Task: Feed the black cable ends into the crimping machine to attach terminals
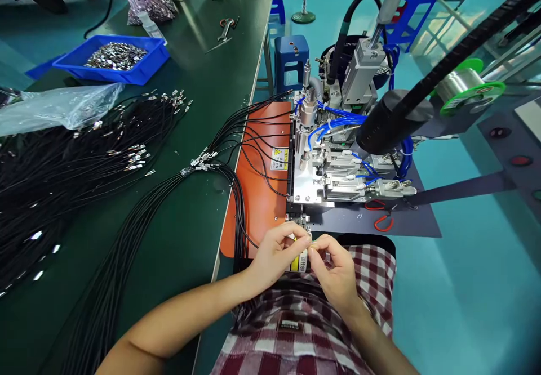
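My left hand [276, 251] and my right hand [333, 268] meet close to my lap, just in front of the soldering machine [338, 155]. Both pinch a small metal terminal [310, 244] at the end of a thin black cable [243, 217]. The fingers of both hands are closed around it. That cable comes from a bundle of black cables [127, 262] lying on the green bench [198, 82] to my left. Several cable ends lie across the machine's orange plate [262, 195].
A blue bin [116, 59] of small metal parts stands at the bench's far left, with a plastic bag [59, 107] beside it. A large heap of black cables [63, 161] covers the left. A solder spool [469, 88] is at right. Blue stools [291, 54] stand beyond.
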Action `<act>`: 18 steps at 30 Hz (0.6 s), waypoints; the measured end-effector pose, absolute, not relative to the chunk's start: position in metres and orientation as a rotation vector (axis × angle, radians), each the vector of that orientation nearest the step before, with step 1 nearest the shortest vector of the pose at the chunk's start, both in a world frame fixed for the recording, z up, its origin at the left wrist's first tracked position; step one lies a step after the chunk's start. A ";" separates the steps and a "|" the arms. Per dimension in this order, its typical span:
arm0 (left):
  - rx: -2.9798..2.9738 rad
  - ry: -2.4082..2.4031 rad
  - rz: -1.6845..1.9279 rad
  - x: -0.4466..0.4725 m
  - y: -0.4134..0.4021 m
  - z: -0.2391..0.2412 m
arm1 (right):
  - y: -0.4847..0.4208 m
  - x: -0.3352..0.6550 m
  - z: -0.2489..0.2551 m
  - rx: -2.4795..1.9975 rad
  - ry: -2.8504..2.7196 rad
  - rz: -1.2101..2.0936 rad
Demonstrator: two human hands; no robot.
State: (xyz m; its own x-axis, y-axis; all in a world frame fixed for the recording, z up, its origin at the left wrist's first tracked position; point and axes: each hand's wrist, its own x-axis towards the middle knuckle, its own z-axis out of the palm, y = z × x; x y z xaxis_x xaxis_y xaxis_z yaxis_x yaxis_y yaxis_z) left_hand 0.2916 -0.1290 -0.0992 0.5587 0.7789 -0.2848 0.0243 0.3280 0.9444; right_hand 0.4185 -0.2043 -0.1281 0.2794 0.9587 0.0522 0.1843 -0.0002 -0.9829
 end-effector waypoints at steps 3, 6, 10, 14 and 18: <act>1.122 0.881 0.545 0.292 -0.126 -0.097 | -0.205 0.422 -0.128 -1.448 -1.118 0.917; 1.063 0.869 0.496 0.291 -0.124 -0.093 | -0.205 0.434 -0.127 -1.413 -1.053 1.076; 1.010 0.848 0.460 0.290 -0.121 -0.088 | -0.201 0.448 -0.123 -1.332 -0.870 1.234; 0.977 0.814 0.446 0.289 -0.120 -0.086 | -0.194 0.447 -0.124 -1.235 -0.834 1.325; 0.986 0.806 0.424 0.290 -0.119 -0.083 | -0.191 0.444 -0.128 -1.196 -0.804 1.380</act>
